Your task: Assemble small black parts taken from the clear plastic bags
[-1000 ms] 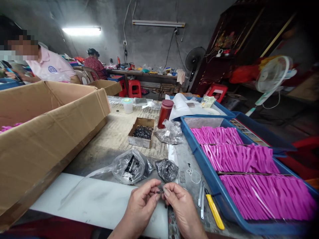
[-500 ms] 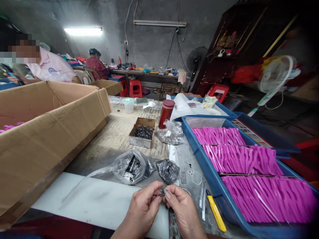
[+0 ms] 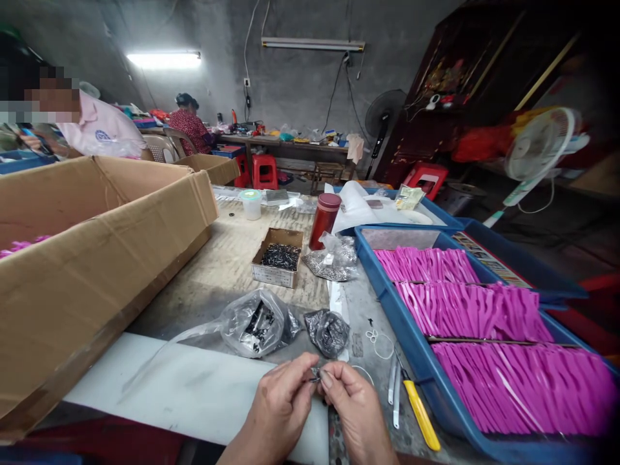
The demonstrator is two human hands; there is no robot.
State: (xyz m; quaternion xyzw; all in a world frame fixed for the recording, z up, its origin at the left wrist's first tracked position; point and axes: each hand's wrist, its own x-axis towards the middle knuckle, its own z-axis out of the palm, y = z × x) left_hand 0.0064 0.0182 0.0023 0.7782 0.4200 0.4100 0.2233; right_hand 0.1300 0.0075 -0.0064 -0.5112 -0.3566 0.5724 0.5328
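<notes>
Close together at the front of the table, my left hand (image 3: pixel 283 397) and my right hand (image 3: pixel 351 400) pinch a small dark part (image 3: pixel 315 375) between their fingertips. Its exact kind is too small to make out. Just beyond the fingers lie a clear plastic bag (image 3: pixel 256 323) with black pieces in it and a dark plastic bag (image 3: pixel 327 333) of small parts. A white sheet (image 3: pixel 194 394) lies under and left of my left hand. To the right of my right hand are a yellow-handled tool (image 3: pixel 420 413) and two thin metal strips (image 3: pixel 394 391).
A large cardboard box (image 3: pixel 106 258) stands at left. On the right, a blue tray (image 3: pixel 387 290) holds rows of magenta plastic pieces (image 3: pixel 513 381). A small box of black parts (image 3: pixel 274 274), a red flask (image 3: pixel 324 223) and a bag of metal bits (image 3: pixel 334 261) stand farther back. Two people sit beyond.
Both hands stay in nearly the same place, fingertips still together on the small dark part, which looks slightly turned. The view has shifted a little.
</notes>
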